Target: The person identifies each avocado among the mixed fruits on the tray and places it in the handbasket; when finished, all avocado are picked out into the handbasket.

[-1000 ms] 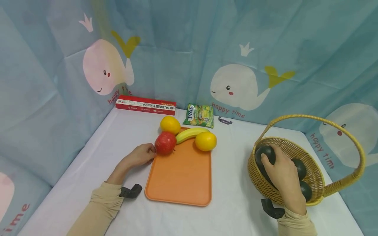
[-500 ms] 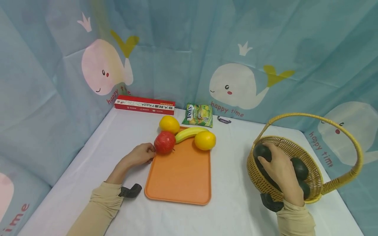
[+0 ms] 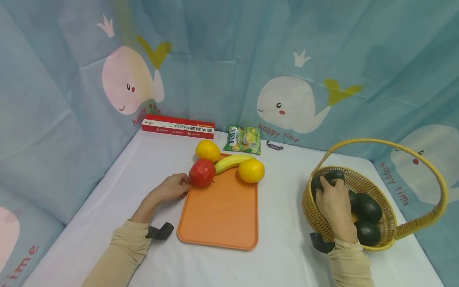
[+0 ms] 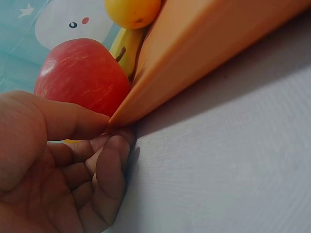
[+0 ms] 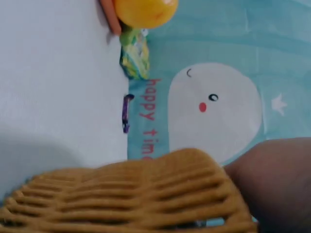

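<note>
My left hand (image 3: 174, 187) pinches the left rim of an orange tray (image 3: 218, 215) between thumb and fingers, right beside a red apple (image 3: 202, 173). In the left wrist view the thumb lies against the rim, with the apple close above. My right hand (image 3: 335, 203) is inside a wicker basket (image 3: 312, 215) at the right, its bent fingers touching dark green avocados at the basket's far left. More avocados (image 3: 369, 208) lie to its right. Whether the fingers grip one is hidden; the right wrist view shows mostly the blurred basket rim.
A banana (image 3: 231, 161) and two yellow lemons (image 3: 251, 171) lie at the tray's far end. Behind stand a red pasta box (image 3: 179, 126), a green candy bag (image 3: 244, 139) and a small purple wrapper (image 3: 274, 146). The basket's tall handle (image 3: 398, 149) arches above it.
My right hand has drawn back from the avocado it held at the basket's left side, and its fingers now sit lower, uncovering more avocados. The left hand has stayed on the tray rim.
</note>
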